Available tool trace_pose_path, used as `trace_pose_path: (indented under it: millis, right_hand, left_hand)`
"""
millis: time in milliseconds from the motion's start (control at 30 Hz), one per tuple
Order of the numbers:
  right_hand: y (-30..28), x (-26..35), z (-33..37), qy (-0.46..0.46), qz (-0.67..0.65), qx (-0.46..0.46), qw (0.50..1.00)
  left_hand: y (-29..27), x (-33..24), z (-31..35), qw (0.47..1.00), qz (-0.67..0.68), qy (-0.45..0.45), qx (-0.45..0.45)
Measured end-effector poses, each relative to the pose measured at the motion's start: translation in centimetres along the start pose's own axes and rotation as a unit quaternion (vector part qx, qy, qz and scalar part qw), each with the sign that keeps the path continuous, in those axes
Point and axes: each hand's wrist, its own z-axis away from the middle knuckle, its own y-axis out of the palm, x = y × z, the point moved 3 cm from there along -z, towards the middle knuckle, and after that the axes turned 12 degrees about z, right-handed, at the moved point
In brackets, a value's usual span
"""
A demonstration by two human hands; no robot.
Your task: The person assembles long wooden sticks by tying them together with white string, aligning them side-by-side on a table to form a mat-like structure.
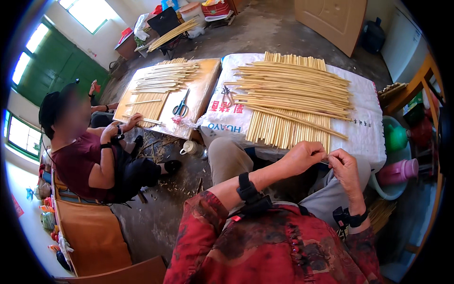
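Note:
My left hand (305,157) and my right hand (346,169) meet over the near edge of the table in front of me, fingertips pinched close together. Whatever lies between the fingers is too small to make out. Just beyond them a mat-like row of straw-coloured sticks (270,128) lies side by side on a white printed sheet (366,109). Across that row rests a thick layer of longer loose sticks (293,87), with a few set slantwise at its near side. A small curved tool (229,96), partly covered, sits at the layer's left end.
To the left, a person in a dark red shirt (78,158) works at a second table (208,78) with similar sticks (165,75) and blue-handled scissors (181,105). A clear jug (193,148) stands between us. At right are a basin (395,187), a pink flask (399,174) and a wooden frame (423,78).

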Motion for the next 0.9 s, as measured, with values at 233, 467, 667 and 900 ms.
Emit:
trace_pose_path:
  millis: [233,467,667,900]
  right_hand:
    - [0.1,0.2,1.0,-0.007,-0.026,-0.008,1.0]
    - [-4.1,-0.8,3.2,0.039,0.11,0.028,0.993]
    - [-10.6,-3.3,5.8,-0.077,0.208,-0.042,0.974]
    - [-15.4,-6.4,10.1,-0.003,0.19,-0.105,0.976]
  left_hand:
    - [0.6,-1.2,0.9,0.998,-0.038,0.038,0.045]
    - [-3.4,-2.0,0.6,0.989,-0.13,0.062,-0.021]
    - [-8.0,-4.8,1.1,0.973,-0.184,0.023,-0.14]
    - [-12.4,-3.0,1.7,0.984,-0.071,0.026,-0.162]
